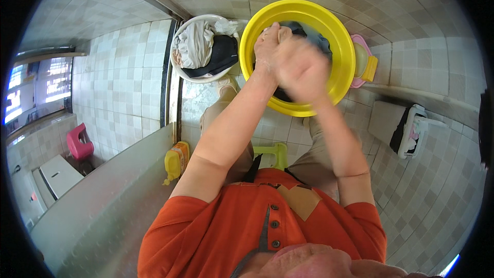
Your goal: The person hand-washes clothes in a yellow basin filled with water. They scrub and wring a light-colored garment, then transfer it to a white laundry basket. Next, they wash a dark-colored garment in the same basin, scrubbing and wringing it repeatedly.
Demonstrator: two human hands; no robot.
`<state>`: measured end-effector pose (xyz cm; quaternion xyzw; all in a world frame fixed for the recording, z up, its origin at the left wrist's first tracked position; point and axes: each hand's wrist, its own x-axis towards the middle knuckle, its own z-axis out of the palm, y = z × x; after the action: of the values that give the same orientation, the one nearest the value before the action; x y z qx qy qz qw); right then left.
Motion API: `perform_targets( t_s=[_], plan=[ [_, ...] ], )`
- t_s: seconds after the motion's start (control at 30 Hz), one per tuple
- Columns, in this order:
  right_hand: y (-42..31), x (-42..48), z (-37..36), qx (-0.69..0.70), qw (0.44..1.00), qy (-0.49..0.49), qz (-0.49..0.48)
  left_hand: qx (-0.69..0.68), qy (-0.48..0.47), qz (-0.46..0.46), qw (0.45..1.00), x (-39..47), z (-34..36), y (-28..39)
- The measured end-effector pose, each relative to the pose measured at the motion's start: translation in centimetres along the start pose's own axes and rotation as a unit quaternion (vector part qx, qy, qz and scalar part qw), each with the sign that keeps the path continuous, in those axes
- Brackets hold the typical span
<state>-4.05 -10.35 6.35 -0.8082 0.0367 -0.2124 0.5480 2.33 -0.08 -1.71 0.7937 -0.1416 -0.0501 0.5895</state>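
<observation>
Both my hands are pressed together over a large yellow plastic basin (343, 46). My left hand (267, 50) is curled against what looks like a small piece of beige cloth (285, 33), mostly covered by the hands. Blurred by motion, my right hand (303, 67) lies against the left hand's side; its fingers cannot be made out. Dark and blue-grey clothes (320, 42) lie in the basin below, partly hidden by my hands. Left of it stands a white basin (208, 81) holding a light grey garment (197, 44), a black garment (216, 56) and a clear plastic bag (227, 27).
A yellow bottle (177, 160) stands near my left leg, beside a frosted glass panel (115, 197). Between my legs shows a green plastic stool (279, 154). A pink plastic item (359, 40) with a yellow block (370, 68) sits right of the basin. Farther right is a white basket (409, 135).
</observation>
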Motion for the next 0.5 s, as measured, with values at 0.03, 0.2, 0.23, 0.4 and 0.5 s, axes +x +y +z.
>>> perform_targets(
  t_s=[0.03, 0.2, 0.23, 0.4, 0.5],
  plan=[
    [-0.1, -0.3, 1.0, -0.062, 0.997, 0.019, -0.05, 0.123, 0.011, 0.058, 0.991, -0.1, -0.6, 1.9],
    [1.6, 0.9, 0.9, -0.273, 0.954, 0.106, -0.063, -0.449, -0.061, -0.331, 0.828, -2.2, 1.0, 4.6],
    [1.9, 1.2, 0.4, -0.227, 0.963, 0.139, -0.046, -0.468, -0.054, -0.379, 0.797, -2.4, 1.5, 4.5],
    [-2.0, -2.8, 2.5, -0.276, 0.955, 0.043, -0.096, -0.035, -0.063, -0.101, 0.992, -2.7, 0.6, 4.3],
    [-2.5, -3.5, 3.3, -0.267, 0.957, 0.044, -0.109, -0.047, 0.011, -0.087, 0.995, -3.2, 0.5, 3.8]
  ],
)
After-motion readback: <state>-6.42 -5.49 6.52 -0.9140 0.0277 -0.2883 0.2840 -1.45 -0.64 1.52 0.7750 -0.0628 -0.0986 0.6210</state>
